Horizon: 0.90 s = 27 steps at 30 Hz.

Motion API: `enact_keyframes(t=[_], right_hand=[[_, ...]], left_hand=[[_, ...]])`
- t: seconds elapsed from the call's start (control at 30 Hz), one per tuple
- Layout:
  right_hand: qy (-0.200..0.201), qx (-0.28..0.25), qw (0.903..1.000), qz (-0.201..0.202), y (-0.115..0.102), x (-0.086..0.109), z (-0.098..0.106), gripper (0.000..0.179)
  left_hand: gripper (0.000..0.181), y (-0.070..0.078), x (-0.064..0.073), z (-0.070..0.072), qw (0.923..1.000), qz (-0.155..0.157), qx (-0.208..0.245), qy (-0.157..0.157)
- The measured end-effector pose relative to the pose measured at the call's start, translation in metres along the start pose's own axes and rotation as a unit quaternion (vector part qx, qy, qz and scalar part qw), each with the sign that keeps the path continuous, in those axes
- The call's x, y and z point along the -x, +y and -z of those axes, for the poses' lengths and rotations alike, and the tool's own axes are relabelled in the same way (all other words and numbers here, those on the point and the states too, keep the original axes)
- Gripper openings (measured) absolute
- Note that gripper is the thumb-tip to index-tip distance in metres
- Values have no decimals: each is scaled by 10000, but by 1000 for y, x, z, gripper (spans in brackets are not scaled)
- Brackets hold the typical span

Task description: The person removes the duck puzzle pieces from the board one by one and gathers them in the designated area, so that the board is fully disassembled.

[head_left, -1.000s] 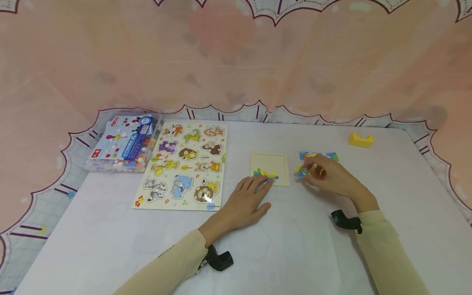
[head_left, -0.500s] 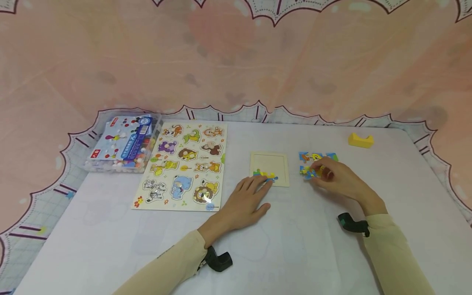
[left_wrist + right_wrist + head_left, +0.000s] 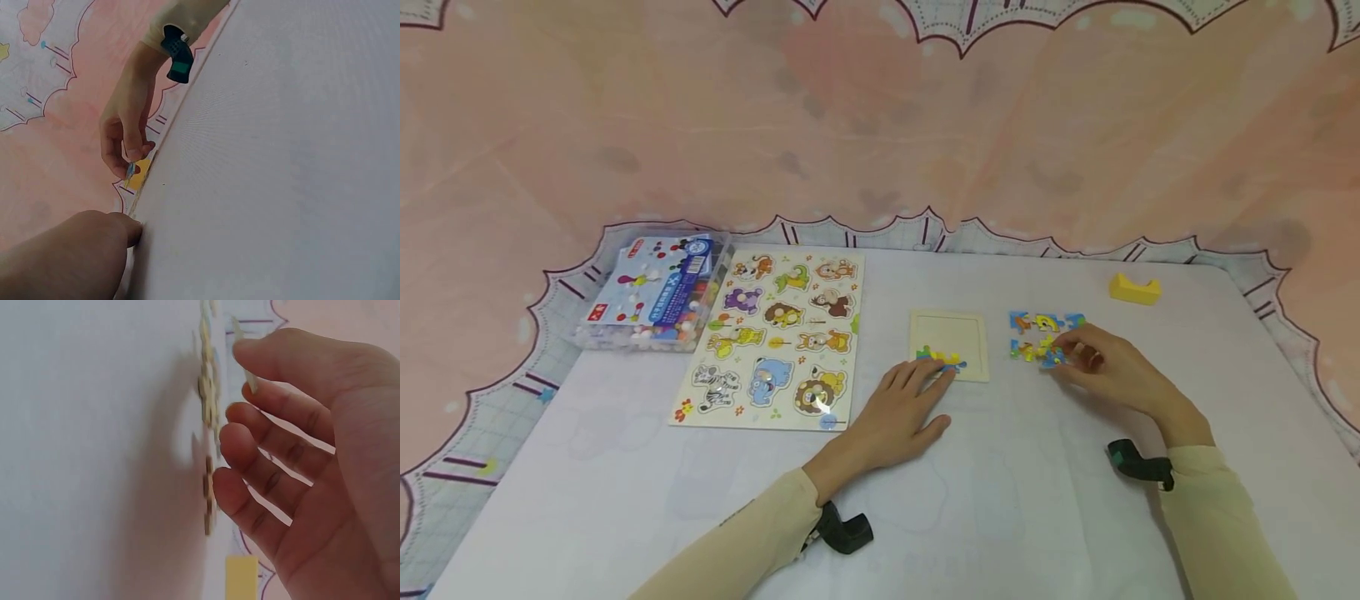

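Above the right half of the worktop [image 3: 1000, 508]: one blue-and-yellow puzzle piece [image 3: 1051, 358], beside the loose pieces [image 3: 1020, 321]. Right hand [image 3: 1108, 371]: thumb and forefinger pinching it, other fingers loosely bent, holding nothing. Left hand [image 3: 895, 412]: fingers extended over the near edge of the shallow tray [image 3: 949, 314], no grip evident. Handling: presumably light, stiff (the loose edges look wooden), tabs likeliest to chip; best held by opposite edges.
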State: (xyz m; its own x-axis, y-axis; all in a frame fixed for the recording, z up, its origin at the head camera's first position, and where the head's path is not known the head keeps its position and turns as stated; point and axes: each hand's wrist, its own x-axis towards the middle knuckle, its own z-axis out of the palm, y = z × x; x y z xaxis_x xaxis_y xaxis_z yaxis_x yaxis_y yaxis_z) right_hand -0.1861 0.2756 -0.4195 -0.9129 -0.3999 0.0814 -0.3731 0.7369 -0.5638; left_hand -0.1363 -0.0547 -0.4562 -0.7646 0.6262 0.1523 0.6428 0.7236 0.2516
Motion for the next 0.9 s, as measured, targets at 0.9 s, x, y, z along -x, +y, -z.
enact_keyframes(t=[0.9], right_hand=[[-1091, -55, 9864, -1227, 28, 25, 40, 39]], left_hand=[[55, 1, -2, 2, 9998, 74, -77, 141]])
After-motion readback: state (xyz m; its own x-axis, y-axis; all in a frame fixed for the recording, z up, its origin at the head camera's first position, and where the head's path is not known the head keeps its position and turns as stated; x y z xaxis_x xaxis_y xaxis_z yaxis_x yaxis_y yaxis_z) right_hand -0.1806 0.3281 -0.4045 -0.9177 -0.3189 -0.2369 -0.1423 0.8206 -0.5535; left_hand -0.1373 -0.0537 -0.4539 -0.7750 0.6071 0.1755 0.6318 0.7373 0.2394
